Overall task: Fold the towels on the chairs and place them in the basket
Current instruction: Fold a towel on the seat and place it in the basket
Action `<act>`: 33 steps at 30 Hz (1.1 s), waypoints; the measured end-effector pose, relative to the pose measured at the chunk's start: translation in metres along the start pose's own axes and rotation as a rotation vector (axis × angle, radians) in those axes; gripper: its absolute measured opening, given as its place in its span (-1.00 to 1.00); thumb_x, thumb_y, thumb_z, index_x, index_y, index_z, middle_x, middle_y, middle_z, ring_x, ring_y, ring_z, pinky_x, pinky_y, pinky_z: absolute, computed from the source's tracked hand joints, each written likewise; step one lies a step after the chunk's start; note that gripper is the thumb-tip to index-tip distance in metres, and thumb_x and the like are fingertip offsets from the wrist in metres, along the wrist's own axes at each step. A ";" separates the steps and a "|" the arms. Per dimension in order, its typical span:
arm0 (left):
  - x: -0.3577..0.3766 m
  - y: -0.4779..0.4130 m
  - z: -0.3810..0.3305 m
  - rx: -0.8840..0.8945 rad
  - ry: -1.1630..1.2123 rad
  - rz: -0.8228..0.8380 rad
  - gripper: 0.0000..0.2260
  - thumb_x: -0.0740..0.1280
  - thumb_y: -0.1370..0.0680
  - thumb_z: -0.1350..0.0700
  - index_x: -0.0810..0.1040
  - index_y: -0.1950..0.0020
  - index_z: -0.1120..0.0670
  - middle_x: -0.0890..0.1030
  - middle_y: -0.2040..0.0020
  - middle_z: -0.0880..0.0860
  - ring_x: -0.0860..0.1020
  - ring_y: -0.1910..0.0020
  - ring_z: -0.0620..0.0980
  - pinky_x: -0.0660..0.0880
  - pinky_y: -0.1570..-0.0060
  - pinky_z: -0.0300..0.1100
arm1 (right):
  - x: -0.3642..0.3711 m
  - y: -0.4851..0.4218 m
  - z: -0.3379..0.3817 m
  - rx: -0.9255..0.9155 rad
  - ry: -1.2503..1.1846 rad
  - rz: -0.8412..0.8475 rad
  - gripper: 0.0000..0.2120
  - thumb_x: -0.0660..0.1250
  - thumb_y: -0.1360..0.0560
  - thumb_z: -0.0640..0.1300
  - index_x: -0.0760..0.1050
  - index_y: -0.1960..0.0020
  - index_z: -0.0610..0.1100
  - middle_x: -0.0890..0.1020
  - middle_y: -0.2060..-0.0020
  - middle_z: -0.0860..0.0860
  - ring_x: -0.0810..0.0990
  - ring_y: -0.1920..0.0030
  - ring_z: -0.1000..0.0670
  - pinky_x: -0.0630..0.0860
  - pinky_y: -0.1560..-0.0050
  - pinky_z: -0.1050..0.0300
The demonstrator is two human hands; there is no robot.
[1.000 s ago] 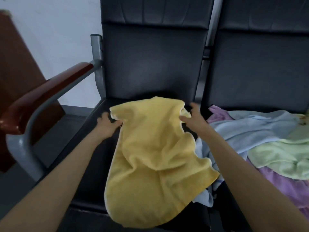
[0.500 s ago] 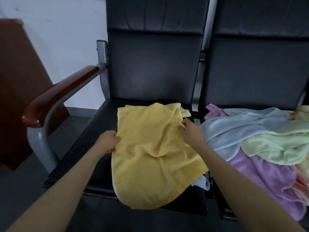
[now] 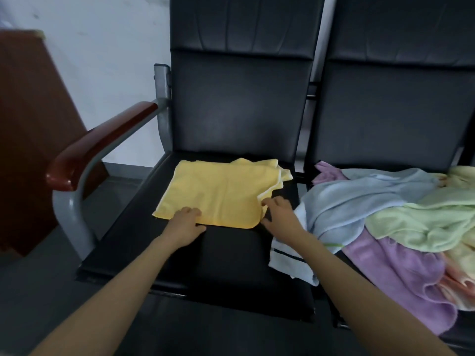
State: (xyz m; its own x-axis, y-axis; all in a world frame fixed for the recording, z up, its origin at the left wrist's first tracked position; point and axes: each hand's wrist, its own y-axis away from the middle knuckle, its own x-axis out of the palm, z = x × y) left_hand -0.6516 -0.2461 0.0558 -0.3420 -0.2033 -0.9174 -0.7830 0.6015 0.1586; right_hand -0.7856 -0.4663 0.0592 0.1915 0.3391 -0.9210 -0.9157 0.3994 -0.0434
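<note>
A yellow towel [image 3: 221,191] lies folded over on the black seat [image 3: 226,255] of the left chair, its far right corner rumpled. My left hand [image 3: 186,224] rests on the towel's near edge with fingers laid flat. My right hand [image 3: 279,214] touches the towel's near right corner, fingers spread. On the right chair a heap of towels spreads out: a light blue towel [image 3: 359,194], a green towel [image 3: 421,217] and a purple towel [image 3: 401,273]. No basket is in view.
A red-brown armrest [image 3: 97,142] on a grey metal frame borders the left chair. A dark wooden panel [image 3: 30,129] stands at the far left. A white cloth with a dark stripe [image 3: 288,258] hangs between the two seats.
The yellow towel went from hanging over the seat's front edge to lying folded flat on the seat. Both hands came down from gripping its edges onto its near edge.
</note>
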 end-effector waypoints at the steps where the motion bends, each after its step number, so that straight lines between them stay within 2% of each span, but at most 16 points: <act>1: -0.001 0.003 0.005 0.007 0.041 -0.041 -0.60 0.28 -0.58 0.07 0.32 -0.40 0.11 0.34 -0.37 0.10 0.35 -0.32 0.08 0.35 -0.27 -0.11 | 0.005 0.007 0.003 -0.059 -0.009 0.025 -0.51 0.25 -0.51 -0.24 0.29 -0.43 -0.08 0.32 -0.30 -0.14 0.29 -0.29 -0.16 0.31 -0.28 0.06; 4: -0.005 0.007 0.023 0.039 0.021 -0.095 -0.69 0.25 -0.60 0.20 0.38 -0.34 0.17 0.37 -0.34 0.10 0.40 -0.26 0.05 0.33 -0.19 -0.22 | 0.010 0.011 0.007 -0.115 0.043 -0.011 -0.35 0.16 -0.51 -0.33 0.12 -0.52 0.06 0.17 -0.44 -0.12 0.27 -0.34 -0.16 0.41 -0.25 -0.03; 6: -0.006 0.007 0.035 0.047 -0.025 -0.141 -0.74 0.23 -0.60 0.23 0.46 -0.29 0.15 0.38 -0.33 0.07 0.37 -0.27 0.03 0.26 -0.17 -0.28 | 0.007 0.008 0.013 -0.123 0.192 -0.007 -0.31 0.12 -0.51 -0.35 0.05 -0.53 0.10 0.06 -0.49 -0.13 0.18 -0.40 -0.18 0.38 -0.27 -0.04; 9: -0.006 0.005 0.042 0.029 -0.074 -0.206 -0.81 0.25 -0.60 0.16 0.53 -0.20 0.05 0.43 -0.27 0.04 0.34 -0.28 0.05 0.26 -0.21 -0.17 | 0.008 0.007 0.016 -0.229 0.385 -0.005 -0.23 0.13 -0.50 -0.38 -0.08 -0.55 0.11 -0.04 -0.52 -0.11 0.14 -0.42 -0.18 0.36 -0.27 -0.04; 11: -0.007 0.004 0.043 0.024 -0.075 -0.191 -0.83 0.25 -0.60 0.15 0.52 -0.18 0.04 0.46 -0.23 0.05 0.39 -0.22 0.06 0.34 -0.17 -0.11 | 0.011 0.005 0.015 -0.306 0.416 0.055 -0.20 0.14 -0.50 -0.38 -0.16 -0.55 0.12 0.04 -0.51 -0.07 0.23 -0.38 -0.15 0.42 -0.21 -0.02; 12: -0.008 0.003 0.043 0.028 -0.081 -0.182 -0.82 0.24 -0.60 0.14 0.50 -0.19 0.04 0.47 -0.22 0.05 0.41 -0.20 0.06 0.38 -0.15 -0.09 | 0.011 0.004 0.014 -0.332 0.435 0.108 -0.23 0.12 -0.52 -0.36 -0.15 -0.55 0.11 0.13 -0.48 -0.05 0.27 -0.36 -0.14 0.42 -0.19 -0.02; 15: -0.007 0.004 0.042 0.033 -0.069 -0.181 -0.75 0.22 -0.60 0.18 0.41 -0.28 0.10 0.48 -0.20 0.07 0.44 -0.14 0.06 0.41 -0.06 -0.10 | 0.007 -0.003 0.016 -0.304 0.446 0.225 -0.41 0.08 -0.56 -0.30 0.06 -0.53 0.02 0.31 -0.34 -0.07 0.33 -0.28 -0.13 0.42 -0.19 0.00; 19: -0.005 0.008 0.044 0.009 -0.105 -0.191 -0.77 0.18 -0.60 0.27 0.47 -0.24 0.16 0.48 -0.16 0.09 0.44 -0.10 0.04 0.38 0.00 -0.20 | -0.001 -0.015 0.022 -0.267 0.526 0.279 -0.57 0.15 -0.56 -0.31 0.26 -0.40 -0.07 0.39 -0.15 -0.14 0.47 -0.07 -0.15 0.38 0.07 0.08; 21: -0.006 0.012 0.042 -0.003 -0.123 -0.169 -0.80 0.18 -0.61 0.24 0.50 -0.20 0.18 0.47 -0.12 0.11 0.44 -0.08 0.06 0.38 0.02 -0.18 | -0.004 -0.014 0.022 -0.231 0.543 0.314 -0.67 0.17 -0.55 -0.31 0.32 -0.30 -0.14 0.41 -0.09 -0.13 0.44 0.05 -0.12 0.37 0.10 0.10; 23: -0.009 0.017 0.037 0.000 -0.152 -0.115 -0.81 0.17 -0.62 0.21 0.49 -0.18 0.17 0.47 -0.10 0.11 0.44 -0.05 0.06 0.39 0.03 -0.15 | -0.005 -0.010 0.019 -0.168 0.461 0.306 -0.78 0.16 -0.56 -0.27 0.36 -0.19 -0.15 0.38 -0.12 -0.15 0.43 0.06 -0.13 0.40 0.08 0.05; 25: -0.011 0.024 0.030 0.017 -0.214 -0.076 -0.82 0.14 -0.63 0.19 0.46 -0.18 0.15 0.46 -0.11 0.11 0.40 -0.02 0.04 0.39 0.05 -0.14 | -0.003 -0.004 0.014 -0.126 0.347 0.261 -0.79 0.14 -0.56 -0.29 0.33 -0.18 -0.16 0.36 -0.18 -0.16 0.49 0.02 -0.16 0.42 0.10 0.03; 27: -0.013 0.033 0.023 0.023 -0.281 -0.092 -0.82 0.11 -0.63 0.18 0.42 -0.18 0.14 0.46 -0.12 0.11 0.38 -0.07 0.05 0.39 0.02 -0.11 | -0.006 0.003 0.010 -0.070 0.213 0.173 -0.82 0.10 -0.57 -0.30 0.26 -0.16 -0.17 0.42 -0.11 -0.14 0.52 0.00 -0.19 0.43 0.10 0.04; 29: -0.019 0.045 0.017 -0.009 -0.291 -0.126 -0.85 0.10 -0.63 0.18 0.37 -0.17 0.13 0.49 -0.10 0.12 0.41 -0.09 0.09 0.41 0.04 -0.07 | -0.023 0.011 0.012 0.029 0.008 0.041 -0.87 0.07 -0.58 -0.27 0.24 -0.13 -0.19 0.47 0.02 -0.13 0.54 0.03 -0.19 0.42 0.13 0.07; 30: -0.024 0.051 0.013 -0.030 -0.262 -0.153 -0.87 0.09 -0.63 0.18 0.34 -0.16 0.12 0.51 -0.07 0.12 0.45 -0.04 0.10 0.41 0.09 -0.06 | -0.035 0.014 0.015 0.064 -0.092 -0.037 -0.87 0.09 -0.58 -0.28 0.24 -0.12 -0.18 0.48 0.08 -0.11 0.53 0.09 -0.17 0.40 0.18 0.10; 32: -0.042 0.060 0.002 -0.076 -0.123 -0.271 -0.87 0.08 -0.63 0.18 0.34 -0.15 0.10 0.54 -0.01 0.12 0.51 0.06 0.09 0.43 0.16 -0.06 | -0.067 0.023 0.022 0.077 -0.248 -0.175 -0.79 0.14 -0.53 -0.34 0.28 -0.12 -0.13 0.47 0.19 -0.10 0.47 0.19 -0.10 0.34 0.31 0.15; 33: -0.055 0.064 -0.005 -0.098 -0.017 -0.356 -0.85 0.07 -0.63 0.18 0.37 -0.15 0.09 0.55 -0.02 0.12 0.52 0.06 0.10 0.44 0.13 -0.03 | -0.085 0.027 0.028 0.062 -0.290 -0.235 -0.73 0.16 -0.51 -0.36 0.34 -0.15 -0.11 0.49 0.16 -0.11 0.47 0.20 -0.08 0.32 0.31 0.16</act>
State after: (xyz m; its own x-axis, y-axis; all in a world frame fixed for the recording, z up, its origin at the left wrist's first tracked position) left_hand -0.6859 -0.2003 0.1187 -0.0314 -0.3727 -0.9274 -0.8975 0.4189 -0.1379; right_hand -0.8171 -0.4607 0.1469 0.4941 0.4553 -0.7407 -0.8133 0.5431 -0.2087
